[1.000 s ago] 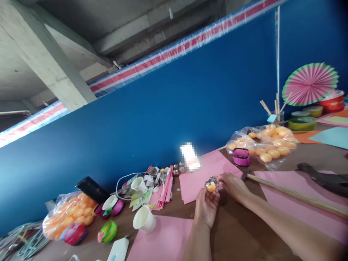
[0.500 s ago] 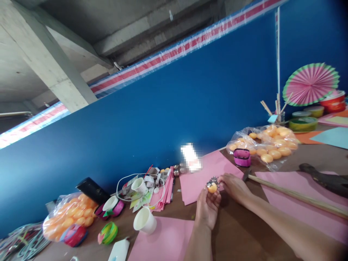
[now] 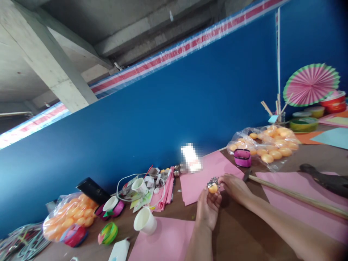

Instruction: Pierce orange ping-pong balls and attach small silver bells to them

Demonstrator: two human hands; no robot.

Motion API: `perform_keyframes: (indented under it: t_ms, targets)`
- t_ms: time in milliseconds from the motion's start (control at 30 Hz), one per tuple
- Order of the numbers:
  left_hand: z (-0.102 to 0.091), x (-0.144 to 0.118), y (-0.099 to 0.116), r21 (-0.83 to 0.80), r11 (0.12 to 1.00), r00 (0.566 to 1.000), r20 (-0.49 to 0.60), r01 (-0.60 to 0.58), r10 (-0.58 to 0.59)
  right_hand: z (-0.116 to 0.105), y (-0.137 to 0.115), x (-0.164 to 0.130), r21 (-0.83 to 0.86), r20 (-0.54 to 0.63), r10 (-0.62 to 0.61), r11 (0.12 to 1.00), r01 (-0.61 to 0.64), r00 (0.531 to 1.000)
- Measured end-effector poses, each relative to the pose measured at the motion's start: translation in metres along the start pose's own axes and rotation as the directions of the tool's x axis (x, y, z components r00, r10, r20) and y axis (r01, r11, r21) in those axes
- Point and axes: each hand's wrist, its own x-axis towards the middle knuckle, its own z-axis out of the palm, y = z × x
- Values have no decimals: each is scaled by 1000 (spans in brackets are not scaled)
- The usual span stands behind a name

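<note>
My left hand (image 3: 208,209) holds a small orange ball (image 3: 212,187) up at its fingertips, over the edge of a pink paper sheet (image 3: 202,173). My right hand (image 3: 233,186) reaches in from the right, and its fingertips touch a small silvery cluster (image 3: 212,180) that sits on top of the ball. Whether the right hand grips the cluster or only touches it is too small to tell. Both forearms come in from the bottom right across a brown table (image 3: 239,232).
A clear bag of orange balls (image 3: 268,145) lies far right beside a magenta tape roll (image 3: 241,158); another bag (image 3: 66,215) lies far left. A white paper cup (image 3: 145,220), a long wooden stick (image 3: 296,196), more pink sheets, cups and scraps surround the hands. A blue wall stands behind.
The hands and the ball stay almost still; the view shifts very slightly. Nothing is picked up or let go.
</note>
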Motion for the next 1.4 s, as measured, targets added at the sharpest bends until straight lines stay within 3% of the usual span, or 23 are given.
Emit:
perform_keyframes:
  t_ms: [367, 600, 1000, 1400]
  targets:
    - [-1, 0, 0, -6, 1000, 1000, -19, 8, -8, 2, 1, -1, 2, -6, -21, 1000, 21, 1000]
    - [-1, 1, 0, -10, 1000, 1000, -24, 7, -7, 4, 0, 0, -65, -18, 59, 996, -60, 998]
    - [-1, 1, -1, -5, 1000, 1000, -25, 9, -10, 9, 4, 0, -89, -5, 55, 994, -55, 998]
    - [2, 0, 0, 3, 1000, 999, -35, 4, -4, -2, -4, -4, -117, 41, 20, 993, -15, 999]
